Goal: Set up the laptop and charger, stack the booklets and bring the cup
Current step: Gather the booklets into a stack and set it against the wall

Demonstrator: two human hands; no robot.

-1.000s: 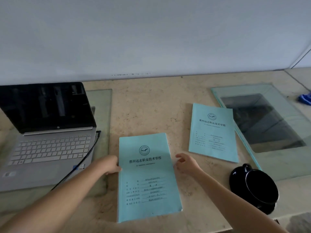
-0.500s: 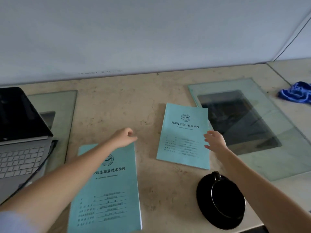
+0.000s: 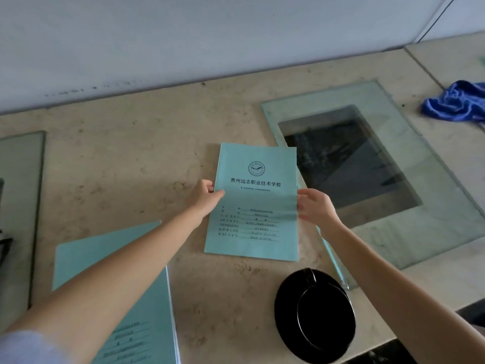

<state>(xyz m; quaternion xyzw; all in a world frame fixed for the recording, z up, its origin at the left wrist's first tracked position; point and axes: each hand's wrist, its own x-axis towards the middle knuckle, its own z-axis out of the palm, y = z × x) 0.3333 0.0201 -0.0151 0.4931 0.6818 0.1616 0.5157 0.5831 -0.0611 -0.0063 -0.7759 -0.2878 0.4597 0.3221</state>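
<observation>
Head view, near to far. A pale sleeve (image 3: 29,348) shows at the near left corner. Beneath the left forearm lies the near teal paper booklet (image 3: 154,327), flat on the beige stone tabletop (image 3: 131,158). To its right, at the near edge, stands the round black cup (image 3: 325,321) on a black saucer (image 3: 286,311), with its handle turned to the far side. Just beyond them lies the far teal paper booklet (image 3: 256,203), cover up, with printed Chinese text and a round emblem. The left hand (image 3: 203,199) pinches its left edge, thumb on the cover and fingers curled below; the right hand (image 3: 319,208) grips its right edge, fingers closed around the margin. Whether the booklet is lifted clear of the tabletop cannot be told. Its far right corner overlaps the rectangular glass panel (image 3: 433,206), which covers a dark recess. A crumpled blue cloth (image 3: 456,103) lies at the far right, and a second glass panel (image 3: 18,193) sits at the left edge.
</observation>
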